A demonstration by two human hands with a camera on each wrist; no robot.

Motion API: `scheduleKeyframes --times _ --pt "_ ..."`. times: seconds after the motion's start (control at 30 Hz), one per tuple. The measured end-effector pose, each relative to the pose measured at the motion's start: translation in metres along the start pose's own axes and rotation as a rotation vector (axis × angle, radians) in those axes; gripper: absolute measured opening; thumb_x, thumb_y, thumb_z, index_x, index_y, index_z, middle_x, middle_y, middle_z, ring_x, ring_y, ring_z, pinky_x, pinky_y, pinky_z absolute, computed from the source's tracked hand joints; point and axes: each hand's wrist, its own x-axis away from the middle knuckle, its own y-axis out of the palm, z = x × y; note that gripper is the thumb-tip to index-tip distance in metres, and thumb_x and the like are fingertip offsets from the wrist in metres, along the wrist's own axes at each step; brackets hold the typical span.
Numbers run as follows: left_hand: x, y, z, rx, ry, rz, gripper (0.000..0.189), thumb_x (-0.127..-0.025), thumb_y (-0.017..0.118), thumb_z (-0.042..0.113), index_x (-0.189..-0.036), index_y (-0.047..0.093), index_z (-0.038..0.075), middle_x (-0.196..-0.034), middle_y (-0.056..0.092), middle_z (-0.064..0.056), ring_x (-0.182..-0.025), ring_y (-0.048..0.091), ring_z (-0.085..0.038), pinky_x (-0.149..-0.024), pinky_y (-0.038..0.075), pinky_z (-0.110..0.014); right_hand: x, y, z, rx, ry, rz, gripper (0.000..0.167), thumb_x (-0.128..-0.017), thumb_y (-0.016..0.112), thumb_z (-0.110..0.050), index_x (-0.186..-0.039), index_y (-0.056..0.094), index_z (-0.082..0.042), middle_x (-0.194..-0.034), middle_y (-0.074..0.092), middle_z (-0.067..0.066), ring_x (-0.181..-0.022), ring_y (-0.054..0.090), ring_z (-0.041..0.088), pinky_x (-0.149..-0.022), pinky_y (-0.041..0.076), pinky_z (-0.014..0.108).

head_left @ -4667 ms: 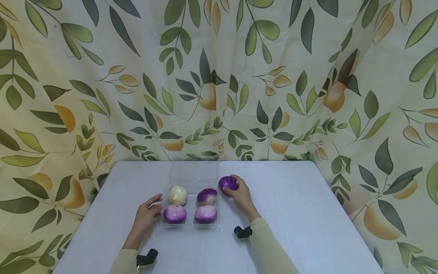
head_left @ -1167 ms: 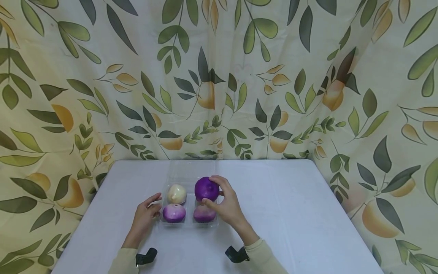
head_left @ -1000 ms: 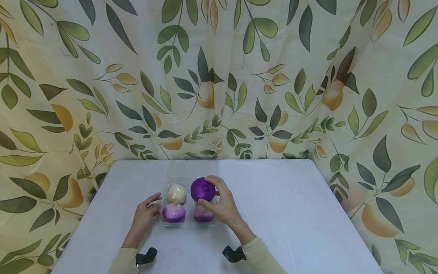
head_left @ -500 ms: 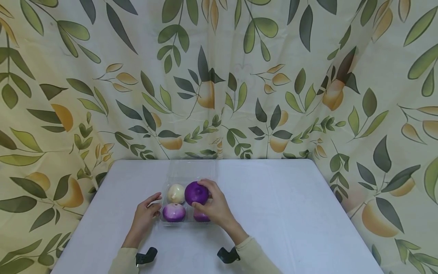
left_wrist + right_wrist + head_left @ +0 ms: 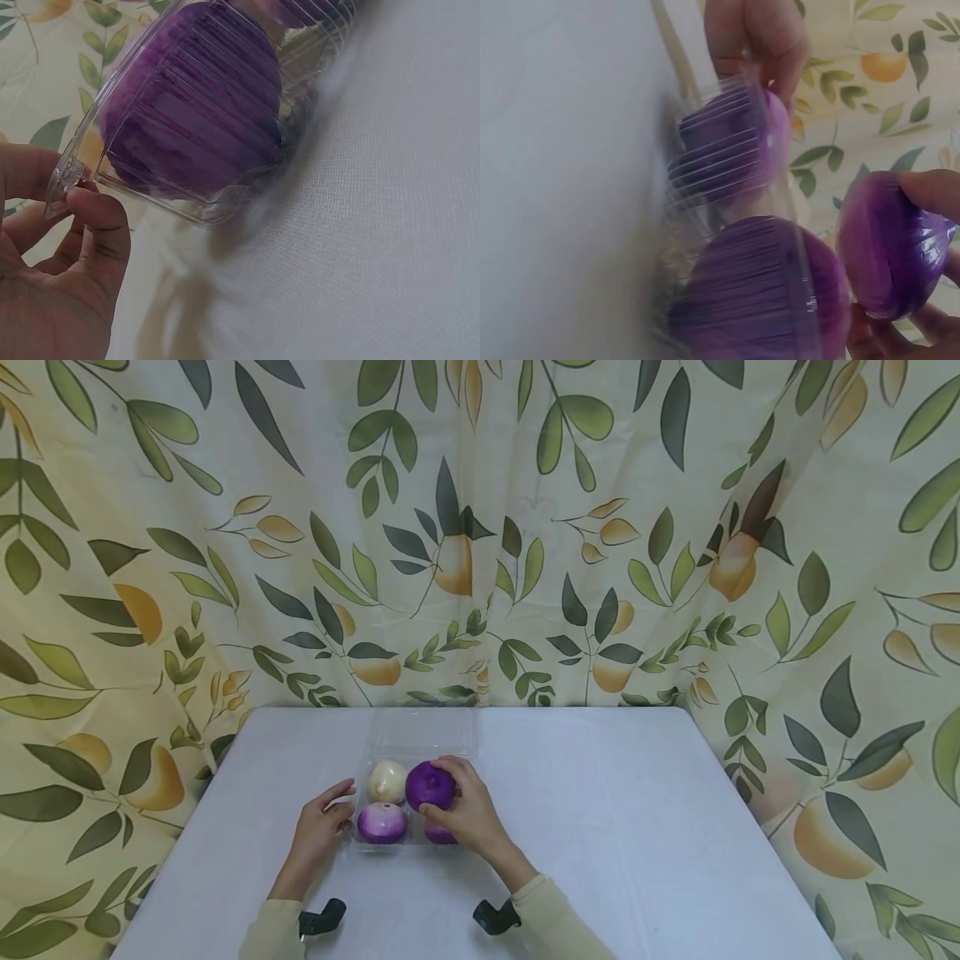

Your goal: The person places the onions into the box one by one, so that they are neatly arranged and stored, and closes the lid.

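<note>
My right hand (image 5: 474, 814) holds a deep purple onion (image 5: 431, 787) over the right-hand side of a clear plastic clamshell box (image 5: 408, 846). Thumb and fingers wrap the onion's sides; the right wrist view shows that onion (image 5: 892, 247) above the box's rim. Inside the box sit a pale white onion (image 5: 387, 782) at back left and a purple-white onion (image 5: 382, 823) at front left. Another onion (image 5: 439, 832) at front right is partly covered by my right hand. My left hand (image 5: 318, 831) pinches the box's left rim (image 5: 66, 178) between thumb and fingers.
The clear lid (image 5: 423, 731) lies folded back toward the far edge of the white-covered table (image 5: 637, 827). Behind the table hangs a leaf-patterned curtain (image 5: 525, 527). Dark wrist cameras (image 5: 322, 917) sit at both cuffs.
My right hand has carried the deep purple onion left from beside the box to above it, now covering the back-right onion. The left hand has stayed at the rim.
</note>
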Motion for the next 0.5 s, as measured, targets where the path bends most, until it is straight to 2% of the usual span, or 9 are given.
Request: scheduleKeyframes --times 0.27,0.5 --pt "0.001 0.000 0.002 0.008 0.014 -0.001 0.047 -0.096 0.052 0.003 -0.143 0.047 0.004 -0.137 0.050 -0.016 -0.083 0.055 -0.003 -0.071 0.051 -0.020 -0.001 0.008 0.008 0.070 0.078 -0.034 0.064 -0.076 0.081 -0.027 -0.134 0.055 -0.021 -0.142 0.048 0.011 -0.127 0.052 0.035 -0.101 0.047 0.054" --pt "0.001 0.001 0.002 0.015 -0.003 0.009 0.048 -0.095 0.052 0.002 -0.143 0.048 0.004 -0.137 0.050 -0.015 -0.081 0.055 -0.003 -0.069 0.050 -0.020 -0.004 0.013 0.008 0.129 0.049 -0.045 0.063 -0.075 0.081 -0.026 -0.133 0.056 -0.019 -0.140 0.051 0.011 -0.124 0.054 0.033 -0.100 0.048 0.055"
